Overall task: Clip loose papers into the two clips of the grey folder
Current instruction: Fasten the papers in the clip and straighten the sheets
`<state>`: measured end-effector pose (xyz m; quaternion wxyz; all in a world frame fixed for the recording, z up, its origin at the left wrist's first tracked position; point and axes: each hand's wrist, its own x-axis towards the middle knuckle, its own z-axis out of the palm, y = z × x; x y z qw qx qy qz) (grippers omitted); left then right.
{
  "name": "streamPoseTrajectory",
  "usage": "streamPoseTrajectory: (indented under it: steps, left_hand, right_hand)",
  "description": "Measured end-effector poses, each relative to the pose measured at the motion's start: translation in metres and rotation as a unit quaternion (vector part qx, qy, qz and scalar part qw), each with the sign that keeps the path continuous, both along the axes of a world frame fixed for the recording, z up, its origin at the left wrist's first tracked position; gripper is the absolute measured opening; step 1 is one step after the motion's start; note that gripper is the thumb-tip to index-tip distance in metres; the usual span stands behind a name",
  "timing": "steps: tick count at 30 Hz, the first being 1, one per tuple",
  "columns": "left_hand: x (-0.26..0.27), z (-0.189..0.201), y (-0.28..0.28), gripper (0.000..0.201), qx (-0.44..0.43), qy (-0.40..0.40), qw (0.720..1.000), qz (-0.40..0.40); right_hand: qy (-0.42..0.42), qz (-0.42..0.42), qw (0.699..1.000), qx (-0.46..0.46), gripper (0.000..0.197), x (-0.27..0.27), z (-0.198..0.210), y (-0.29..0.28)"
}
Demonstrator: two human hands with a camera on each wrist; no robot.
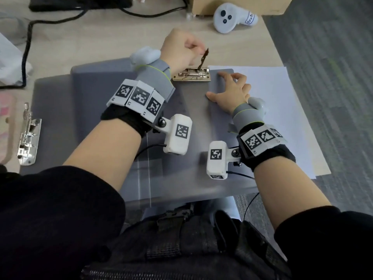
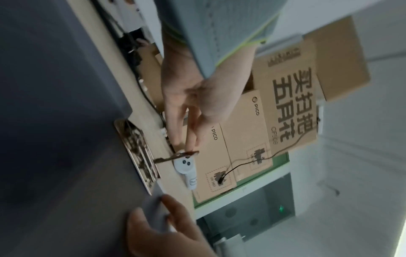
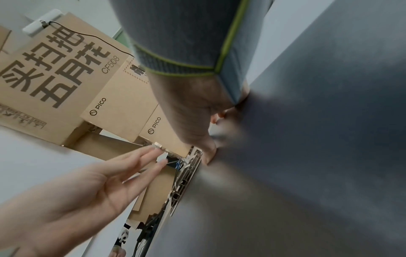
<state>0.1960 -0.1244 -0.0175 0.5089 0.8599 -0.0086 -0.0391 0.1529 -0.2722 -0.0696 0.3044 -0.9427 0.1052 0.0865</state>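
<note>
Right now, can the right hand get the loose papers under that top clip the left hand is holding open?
Probably yes: the left hand holds the lever up, and the right hand already rests on the papers just beside the top clip.

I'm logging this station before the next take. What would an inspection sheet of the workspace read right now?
Surface: light wood desk; grey carpet to its right.
Job's things: grey folder lies open; top clip has its lever raised; side clip at the folder's left edge holds nothing; white paper lies under the folder's right edge, not yet clipped.
Clutter: white controller; cardboard box.
Grips: left hand pinches the lever; right hand presses fingertips on the folder.
Cables: black cable across the desk's far left; thin leads from the wrist cameras.
Surroundings: stacked cardboard boxes behind the desk.
</note>
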Motion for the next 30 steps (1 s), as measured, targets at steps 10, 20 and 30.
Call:
streamPoseTrajectory:
  steps: [10,20,30]
  left_hand:
    - [-0.006,-0.014,-0.025,0.048,0.079,0.109,0.983,-0.128]
    - [-0.008,-0.010,-0.028,0.039,-0.026,-0.005,0.998,-0.053]
    - [-0.008,-0.008,-0.033,0.059,0.175,-0.014,0.982,-0.072]
  right_hand:
    - [0.006,0.013,1.000,0.011,0.063,0.001,0.001,-0.004]
    - [0.014,0.035,0.999,0.021,0.064,-0.006,0.007,-0.008]
    - [0.029,0.066,0.995,0.063,0.068,-0.009,0.012,-0.020]
